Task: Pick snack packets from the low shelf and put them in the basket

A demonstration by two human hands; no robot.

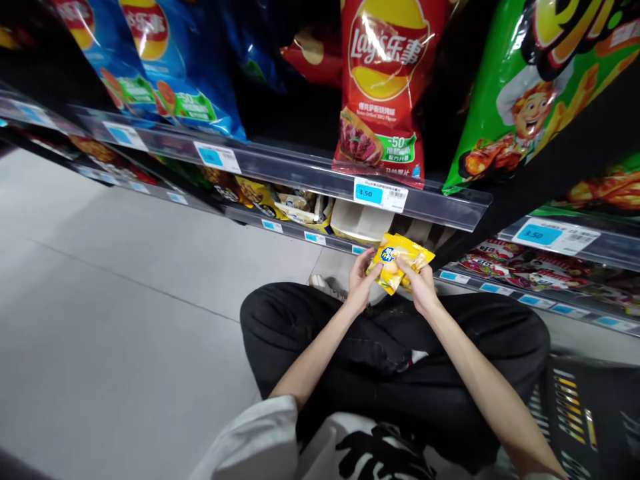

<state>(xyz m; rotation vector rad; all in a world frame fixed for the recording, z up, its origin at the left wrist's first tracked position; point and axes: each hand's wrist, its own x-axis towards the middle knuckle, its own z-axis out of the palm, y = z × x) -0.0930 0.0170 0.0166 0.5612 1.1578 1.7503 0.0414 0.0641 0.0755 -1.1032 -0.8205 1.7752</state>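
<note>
Yellow snack packets (389, 257) with a blue round logo are held out in front of my shins, at least two of them overlapping. My left hand (360, 279) pinches the left edge, thumb on top. My right hand (420, 285) grips the right side, its thumb pressed on the front. Just beyond the packets, on the bottom shelf, is an open carton (361, 222) with a yellow lower edge. To its left stands another yellow carton (327, 220) with small wrapped packets inside.
Above my hands juts a shelf edge (300, 162) with price tags; a red chip bag (385, 87), blue bags (173, 60) and a green bag (530, 87) stand on it. A black basket (600, 413) is at my right. Grey floor (125, 300) lies left of my crossed legs.
</note>
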